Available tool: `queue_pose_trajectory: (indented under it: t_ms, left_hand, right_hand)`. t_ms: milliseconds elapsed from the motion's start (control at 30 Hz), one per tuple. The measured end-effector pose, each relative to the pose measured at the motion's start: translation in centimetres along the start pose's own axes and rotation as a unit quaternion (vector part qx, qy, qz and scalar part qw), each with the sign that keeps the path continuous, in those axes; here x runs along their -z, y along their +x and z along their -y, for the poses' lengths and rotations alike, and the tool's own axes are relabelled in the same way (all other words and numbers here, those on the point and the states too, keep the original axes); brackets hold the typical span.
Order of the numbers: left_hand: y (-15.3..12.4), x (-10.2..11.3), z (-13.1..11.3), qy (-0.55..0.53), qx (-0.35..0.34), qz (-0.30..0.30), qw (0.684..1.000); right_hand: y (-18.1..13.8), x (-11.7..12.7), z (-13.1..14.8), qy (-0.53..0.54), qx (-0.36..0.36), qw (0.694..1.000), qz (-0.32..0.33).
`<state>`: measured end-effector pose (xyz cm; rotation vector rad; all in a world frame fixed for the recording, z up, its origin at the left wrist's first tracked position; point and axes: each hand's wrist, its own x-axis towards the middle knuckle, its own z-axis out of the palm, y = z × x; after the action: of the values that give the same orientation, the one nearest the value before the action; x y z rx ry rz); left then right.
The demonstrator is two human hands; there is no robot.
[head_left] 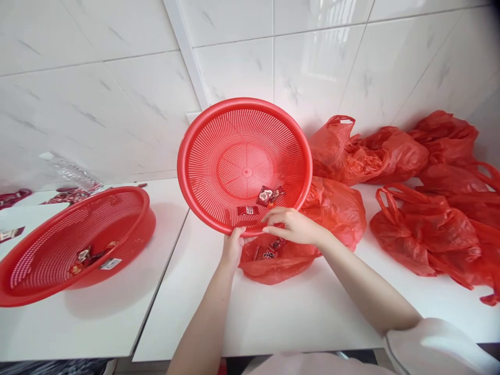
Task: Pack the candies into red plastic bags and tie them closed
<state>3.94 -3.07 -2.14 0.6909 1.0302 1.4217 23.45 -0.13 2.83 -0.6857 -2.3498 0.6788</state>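
Observation:
A round red plastic colander (242, 133) is tilted up with its inside facing me. My left hand (233, 248) is closed on its lower rim, thumb on top. Over the lower right rim reaches my right hand (292, 224), its fingers curved and apart beside the snack packets. Small dark-red packets lie low inside the colander, among them one with a white label (265, 195) and another (247, 210) nearer the rim. Beneath the rim, an open red plastic bag (277, 268) holds more packets (269, 253); part of it is hidden by my hands and the colander.
On the left table, a second red colander (146, 221) leans tilted with a few packets (84, 255) inside. Loose packets (70, 196) and clear plastic (74, 173) lie behind it. Several filled red bags (429, 229) crowd the right side. A tiled wall (234, 67) stands behind.

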Motion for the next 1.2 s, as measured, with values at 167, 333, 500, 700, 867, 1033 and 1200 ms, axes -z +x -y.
queue_pose_trajectory:
  t_ms: [167, 333, 500, 700, 867, 1033, 1200]
  left_hand:
    - [-1.0, -0.7, 1.1, 0.004, 0.02, 0.026, 0.999]
    - [-1.3, -1.0, 1.5, 0.004, 0.031, 0.029, 0.999]
    - [-0.4, -0.5, 1.0, -0.025, 0.02, 0.03, 0.999]
    - [0.3, 0.2, 0.6, -0.032, 0.012, -0.003, 0.999]
    - [0.3, 0.4, 0.3, -0.03, -0.006, -0.004, 1.0]
    - [0.3, 0.4, 0.2, -0.032, 0.001, -0.009, 0.999]
    - [0.3, 0.3, 0.2, -0.033, 0.004, 0.006, 0.999]
  right_hand:
    - [0.3, -2.3, -1.2, -0.081, -0.045, 0.995, -0.046]
    - [0.1, -2.4, -1.6, -0.07, -0.036, 0.997, 0.011]
    - [0.1, -1.5, -1.4, -0.026, 0.003, 1.0, 0.0]
    - [0.2, -1.4, -1.3, -0.015, -0.004, 0.998, -0.058]
    - [0.1, -0.7, -0.6, -0.032, 0.005, 0.998, -0.058]
    - [-0.1, 0.1, 0.3, -0.008, -0.02, 1.0, -0.017]
    - [-0.3, 0.5, 0.7, -0.017, -0.032, 0.997, 0.068]
